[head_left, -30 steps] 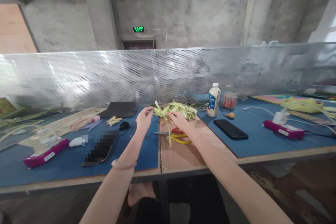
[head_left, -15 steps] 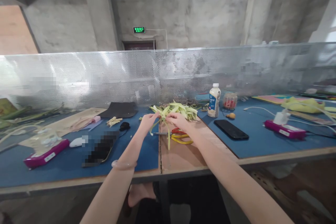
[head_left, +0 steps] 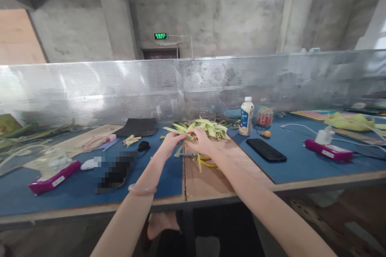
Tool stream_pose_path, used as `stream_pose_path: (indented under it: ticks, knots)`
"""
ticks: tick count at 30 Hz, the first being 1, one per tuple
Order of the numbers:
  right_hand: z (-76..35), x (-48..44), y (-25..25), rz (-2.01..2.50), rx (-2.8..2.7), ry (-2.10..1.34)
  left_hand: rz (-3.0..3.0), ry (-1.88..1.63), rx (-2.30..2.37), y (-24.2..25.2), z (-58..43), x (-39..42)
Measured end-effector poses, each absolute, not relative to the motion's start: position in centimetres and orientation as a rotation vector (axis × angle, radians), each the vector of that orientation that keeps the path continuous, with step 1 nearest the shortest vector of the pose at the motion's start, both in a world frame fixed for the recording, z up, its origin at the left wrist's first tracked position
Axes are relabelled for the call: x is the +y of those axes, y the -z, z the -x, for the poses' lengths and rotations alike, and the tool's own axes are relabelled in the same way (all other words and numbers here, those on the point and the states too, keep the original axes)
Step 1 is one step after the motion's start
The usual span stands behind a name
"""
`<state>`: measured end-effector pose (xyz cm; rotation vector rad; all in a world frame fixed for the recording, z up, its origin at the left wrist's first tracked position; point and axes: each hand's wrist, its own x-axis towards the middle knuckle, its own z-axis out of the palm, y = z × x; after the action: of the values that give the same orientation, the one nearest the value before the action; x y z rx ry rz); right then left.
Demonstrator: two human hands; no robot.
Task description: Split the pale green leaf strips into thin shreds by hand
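Two bare hands meet near the middle of the head view, the left hand (head_left: 172,143) just left of the right hand (head_left: 200,140), fingers drawn together. Both seem to be pinching leaf strips (head_left: 180,127) between them; the exact finger contact is too small to tell. From that grip, pale ends fan toward the upper left, while narrower ends hang below, so the long axis appears to slant through the gap between the hands. A leaf pile (head_left: 214,127) lies just behind the right hand, the nearer one. Scissors (head_left: 210,163) rest on the board (head_left: 208,182) just below, partly hidden by the right hand and forearm. Farther right, well apart, stand a bottle (head_left: 246,118) and a jar (head_left: 264,118), with a phone (head_left: 267,150) in front.
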<state>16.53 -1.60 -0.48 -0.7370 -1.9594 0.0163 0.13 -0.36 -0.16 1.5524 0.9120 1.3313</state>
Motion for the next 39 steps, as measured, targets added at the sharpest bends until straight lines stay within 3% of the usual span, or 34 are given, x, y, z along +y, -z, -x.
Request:
stream_pose_path:
  ticks: [5, 27, 39]
  knots:
    - [-16.2, -1.6, 0.3, 0.762, -1.93, 0.307, -1.483, -1.383, 0.872, -0.2, -0.2, -0.7]
    - [-16.0, -1.4, 0.4, 0.766, -1.913, 0.304, -1.551, -1.356, 0.826, -0.6, -1.0, -0.9]
    - [-16.6, -0.2, 0.8, 0.722, -1.894, -0.132, -1.577, -1.443, 0.945, -0.6, -0.5, -0.6]
